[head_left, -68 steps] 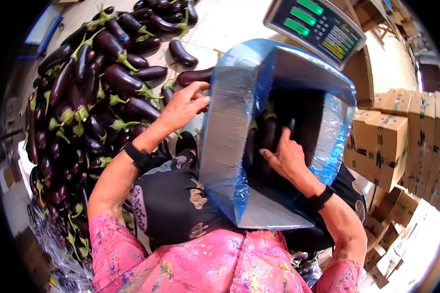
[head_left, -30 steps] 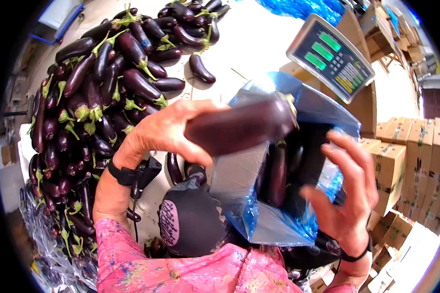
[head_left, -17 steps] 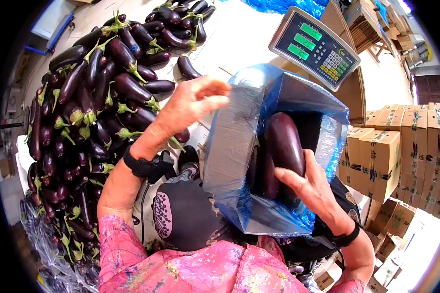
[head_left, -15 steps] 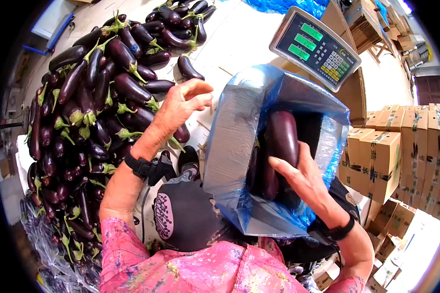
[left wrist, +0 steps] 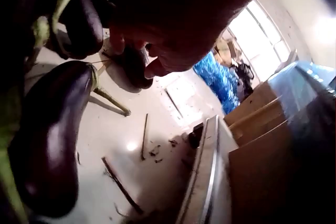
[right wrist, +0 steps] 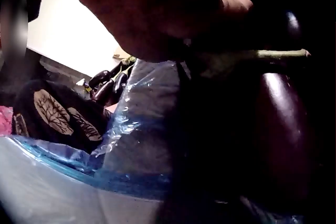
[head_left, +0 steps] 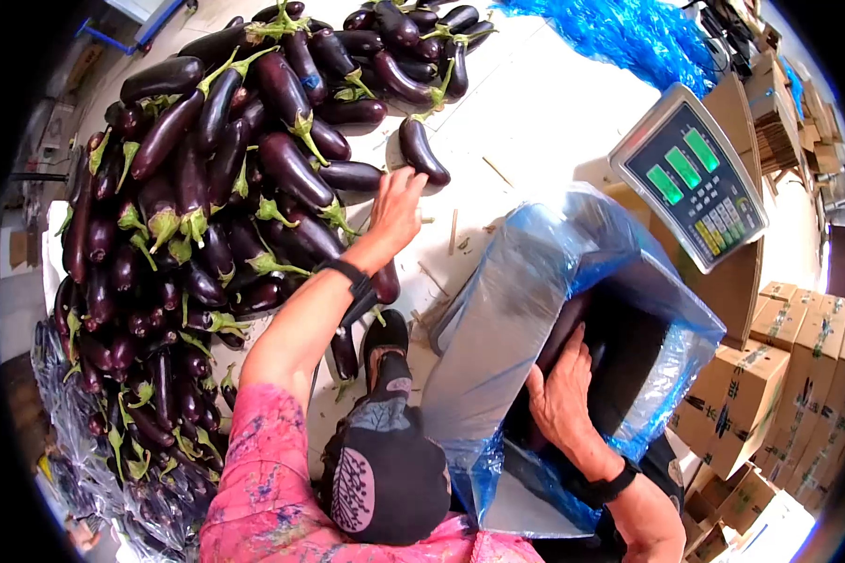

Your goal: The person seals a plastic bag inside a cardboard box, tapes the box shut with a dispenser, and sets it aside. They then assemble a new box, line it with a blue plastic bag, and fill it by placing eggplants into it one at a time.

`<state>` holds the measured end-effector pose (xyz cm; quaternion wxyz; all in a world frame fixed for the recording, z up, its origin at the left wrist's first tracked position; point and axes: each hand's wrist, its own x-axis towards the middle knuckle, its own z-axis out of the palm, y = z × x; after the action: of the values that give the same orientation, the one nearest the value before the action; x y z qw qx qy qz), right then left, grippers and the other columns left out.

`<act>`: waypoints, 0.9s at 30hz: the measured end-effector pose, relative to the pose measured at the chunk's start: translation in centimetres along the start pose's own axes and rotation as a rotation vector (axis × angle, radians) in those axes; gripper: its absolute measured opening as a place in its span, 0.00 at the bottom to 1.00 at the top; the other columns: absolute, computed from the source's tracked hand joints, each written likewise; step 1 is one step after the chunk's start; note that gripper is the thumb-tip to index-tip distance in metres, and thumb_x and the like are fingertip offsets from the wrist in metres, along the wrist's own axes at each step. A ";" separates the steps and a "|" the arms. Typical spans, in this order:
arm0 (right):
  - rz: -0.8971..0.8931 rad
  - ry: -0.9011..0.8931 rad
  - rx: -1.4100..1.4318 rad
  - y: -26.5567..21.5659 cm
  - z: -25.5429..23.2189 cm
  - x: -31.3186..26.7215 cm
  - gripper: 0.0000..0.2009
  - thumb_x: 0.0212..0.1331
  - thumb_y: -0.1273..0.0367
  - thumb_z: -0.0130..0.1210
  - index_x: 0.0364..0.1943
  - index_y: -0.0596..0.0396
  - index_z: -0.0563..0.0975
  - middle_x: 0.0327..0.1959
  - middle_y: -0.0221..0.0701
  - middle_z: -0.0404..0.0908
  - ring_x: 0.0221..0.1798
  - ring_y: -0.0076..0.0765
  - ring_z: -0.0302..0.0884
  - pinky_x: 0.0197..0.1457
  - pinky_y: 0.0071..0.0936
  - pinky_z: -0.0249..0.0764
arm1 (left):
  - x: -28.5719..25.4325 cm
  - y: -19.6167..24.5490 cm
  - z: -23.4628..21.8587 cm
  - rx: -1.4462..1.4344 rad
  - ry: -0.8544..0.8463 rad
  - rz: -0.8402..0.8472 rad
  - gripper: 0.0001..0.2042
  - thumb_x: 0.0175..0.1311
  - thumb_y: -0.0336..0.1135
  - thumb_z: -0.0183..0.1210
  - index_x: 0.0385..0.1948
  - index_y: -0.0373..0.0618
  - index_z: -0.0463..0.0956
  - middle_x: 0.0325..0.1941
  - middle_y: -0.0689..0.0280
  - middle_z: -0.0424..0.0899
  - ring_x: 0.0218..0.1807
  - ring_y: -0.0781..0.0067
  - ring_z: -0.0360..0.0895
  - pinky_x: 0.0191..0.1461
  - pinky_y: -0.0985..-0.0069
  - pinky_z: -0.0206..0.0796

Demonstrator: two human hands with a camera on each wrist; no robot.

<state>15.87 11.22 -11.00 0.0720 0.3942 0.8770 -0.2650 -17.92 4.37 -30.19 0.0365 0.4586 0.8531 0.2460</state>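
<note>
In the head view, the left hand (head_left: pixel 397 211) reaches over the floor, its fingertips at the lower end of a single eggplant (head_left: pixel 422 150). The left wrist view shows dark fingers beside that eggplant (left wrist: pixel 137 69), but contact is unclear. Inside a box lined with blue plastic (head_left: pixel 498 319), the right hand (head_left: pixel 565 394) lies with extended fingers against a dark eggplant (head_left: pixel 561 330). Shadow hides much of the box's inside. The right wrist view has a shiny eggplant (right wrist: pixel 286 124) below a pale green stem (right wrist: pixel 283 54).
A large eggplant pile (head_left: pixel 188 188) covers the floor at left. Beyond the box stands a scale display (head_left: pixel 690 174), with crumpled blue plastic (head_left: pixel 620 38) at the back. Stacked cartons (head_left: pixel 732 403) stand at right. A shoe (head_left: pixel 386 338) is between pile and box.
The left hand has moved up and left to the lone eggplant. The right hand lowered an eggplant into the box and remains inside. The head view has shifted.
</note>
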 end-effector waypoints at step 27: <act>-0.455 0.069 0.426 -4.6 -18.6 -1.0 0.50 0.46 0.48 0.74 0.70 0.60 0.64 0.65 0.39 0.73 0.66 0.39 0.72 0.67 0.36 0.67 | 1.6 22.3 -26.9 -1.291 -0.554 0.092 0.35 0.66 0.53 0.55 0.67 0.33 0.63 0.61 0.53 0.78 0.55 0.64 0.82 0.65 0.69 0.71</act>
<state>14.72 17.78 7.05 -0.1031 0.2030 0.8694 -0.4386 -9.55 5.51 3.74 0.5068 0.4268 0.4755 0.5787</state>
